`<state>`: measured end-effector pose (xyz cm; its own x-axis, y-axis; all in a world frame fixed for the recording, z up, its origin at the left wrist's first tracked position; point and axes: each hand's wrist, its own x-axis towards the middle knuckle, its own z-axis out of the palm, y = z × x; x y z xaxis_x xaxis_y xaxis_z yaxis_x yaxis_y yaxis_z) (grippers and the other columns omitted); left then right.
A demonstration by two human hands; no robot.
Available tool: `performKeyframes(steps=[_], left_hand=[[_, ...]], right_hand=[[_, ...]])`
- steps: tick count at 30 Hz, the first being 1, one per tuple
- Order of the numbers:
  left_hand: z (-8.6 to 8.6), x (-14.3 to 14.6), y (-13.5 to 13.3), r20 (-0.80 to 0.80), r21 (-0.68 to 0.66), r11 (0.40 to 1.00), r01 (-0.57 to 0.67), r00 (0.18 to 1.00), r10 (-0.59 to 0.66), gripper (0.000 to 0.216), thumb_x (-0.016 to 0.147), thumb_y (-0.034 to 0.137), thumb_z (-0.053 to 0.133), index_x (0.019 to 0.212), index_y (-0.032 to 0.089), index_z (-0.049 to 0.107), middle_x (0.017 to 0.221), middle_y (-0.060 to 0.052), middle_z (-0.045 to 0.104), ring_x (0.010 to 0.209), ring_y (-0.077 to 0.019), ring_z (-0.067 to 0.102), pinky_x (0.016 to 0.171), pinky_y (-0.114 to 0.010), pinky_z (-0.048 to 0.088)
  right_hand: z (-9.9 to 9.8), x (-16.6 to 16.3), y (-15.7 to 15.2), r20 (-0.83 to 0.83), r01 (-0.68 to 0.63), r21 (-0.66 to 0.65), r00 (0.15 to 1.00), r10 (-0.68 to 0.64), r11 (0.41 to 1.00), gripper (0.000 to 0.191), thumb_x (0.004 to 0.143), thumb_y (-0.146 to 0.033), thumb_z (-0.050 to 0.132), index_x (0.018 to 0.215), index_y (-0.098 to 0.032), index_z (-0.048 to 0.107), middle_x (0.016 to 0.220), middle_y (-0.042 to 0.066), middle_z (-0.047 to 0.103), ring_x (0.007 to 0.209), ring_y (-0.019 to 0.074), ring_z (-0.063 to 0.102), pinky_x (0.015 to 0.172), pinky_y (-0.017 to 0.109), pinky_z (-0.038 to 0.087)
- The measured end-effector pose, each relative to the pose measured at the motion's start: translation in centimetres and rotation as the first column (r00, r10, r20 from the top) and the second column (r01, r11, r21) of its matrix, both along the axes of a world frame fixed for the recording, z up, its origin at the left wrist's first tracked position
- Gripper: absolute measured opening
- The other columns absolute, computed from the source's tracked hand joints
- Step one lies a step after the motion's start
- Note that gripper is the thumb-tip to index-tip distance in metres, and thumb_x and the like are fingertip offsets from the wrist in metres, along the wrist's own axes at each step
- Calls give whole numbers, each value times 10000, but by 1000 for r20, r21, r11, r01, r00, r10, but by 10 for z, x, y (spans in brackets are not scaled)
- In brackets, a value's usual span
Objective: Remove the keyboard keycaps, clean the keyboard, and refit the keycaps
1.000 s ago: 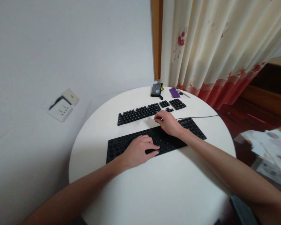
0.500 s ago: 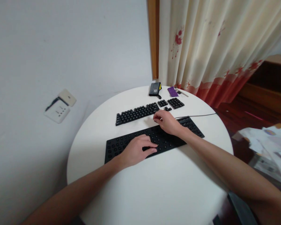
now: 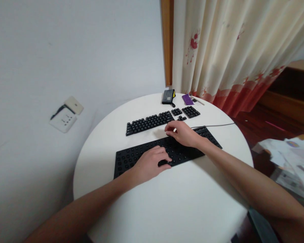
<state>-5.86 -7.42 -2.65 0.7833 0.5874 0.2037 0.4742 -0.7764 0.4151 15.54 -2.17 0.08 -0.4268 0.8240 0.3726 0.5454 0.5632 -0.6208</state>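
Observation:
A black keyboard (image 3: 131, 157) without keycaps lies across the white table, its bare switches showing. My left hand (image 3: 152, 163) rests on its front middle part, thumb and index finger apart, holding nothing that I can see. Above the back edge of the keyboard is my right hand (image 3: 181, 133), its thumb and fingers curled together in a pinch. Whatever is between those fingertips is too small or hidden to make out. Behind the keyboard, black keycaps (image 3: 149, 123) lie grouped in keyboard order, with a number-pad block (image 3: 191, 111) at the right and a smaller block (image 3: 176, 111) beside it.
A dark pouch (image 3: 168, 97) and a purple packet (image 3: 187, 99) lie at the table's far edge. A thin cable (image 3: 218, 125) runs off to the right. White wall with a socket (image 3: 63, 119) stands at left, a curtain (image 3: 212, 50) behind. Papers (image 3: 291, 158) are at right.
My right hand has shifted slightly toward me and to the left. My left thumb has moved a little apart from the index finger. The keyboard and keycap groups look the same.

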Motion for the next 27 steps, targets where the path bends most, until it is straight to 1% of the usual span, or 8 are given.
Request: performKeyframes(steps=[3,5,9,12,15,19,24,27], left_hand=[[-1,0,1,-13,-14,1000,-9,1000,9,156,855,318,698,972,215,708,938,-27,650,925,-191,557,795,-299,456],[-1,-1,1,-14,-17,1000,4,1000,-5,169,866,329,685,990,217,711,953,-31,650,931,-191,555,807,-301,457],[0,-1,1,29,-12,999,35,999,-34,199,923,355,604,996,217,728,942,-39,658,907,-177,558,807,-296,454],[0,0,1,65,-2,999,33,997,-33,216,950,333,562,964,211,739,923,-44,666,874,-167,557,783,-291,452],[1,2,1,87,-8,1000,24,996,-23,171,920,321,612,928,209,741,889,-39,669,847,-164,556,750,-285,449],[5,3,-1,77,-29,1000,2,997,0,149,901,316,640,858,215,741,849,-27,664,814,-155,551,720,-275,439],[9,4,-3,63,-42,999,-22,998,25,159,903,324,637,854,220,748,824,-24,655,815,-156,557,712,-270,437],[8,4,-3,39,-43,999,-31,999,33,154,895,328,647,859,223,753,843,-25,658,832,-158,560,717,-269,435]], right_hand=[[16,5,-11,-7,-137,-113,990,137,984,88,885,-139,563,914,-180,635,815,8,644,689,125,578,661,243,424],[25,10,-18,-4,-217,-228,975,222,949,99,891,-143,540,928,-183,624,752,-10,621,593,111,565,591,233,423],[33,18,-31,56,-254,-382,953,296,889,108,861,-126,550,904,-167,640,656,-15,604,541,117,581,522,219,423],[36,22,-39,98,-287,-441,926,363,850,159,833,-105,574,949,-159,668,733,11,663,581,118,611,548,214,445],[36,23,-46,119,-346,-481,884,451,805,204,807,-73,591,967,-152,689,846,39,695,630,115,629,570,207,451],[30,20,-51,116,-387,-523,850,514,759,198,802,-86,626,978,-138,699,883,55,703,650,115,634,582,206,451],[20,18,-50,165,-377,-513,838,520,771,193,775,-93,663,955,-144,714,866,50,709,692,128,634,607,212,449],[18,18,-49,160,-381,-546,826,540,746,175,779,-113,672,945,-147,717,826,37,707,676,125,626,598,210,443]])
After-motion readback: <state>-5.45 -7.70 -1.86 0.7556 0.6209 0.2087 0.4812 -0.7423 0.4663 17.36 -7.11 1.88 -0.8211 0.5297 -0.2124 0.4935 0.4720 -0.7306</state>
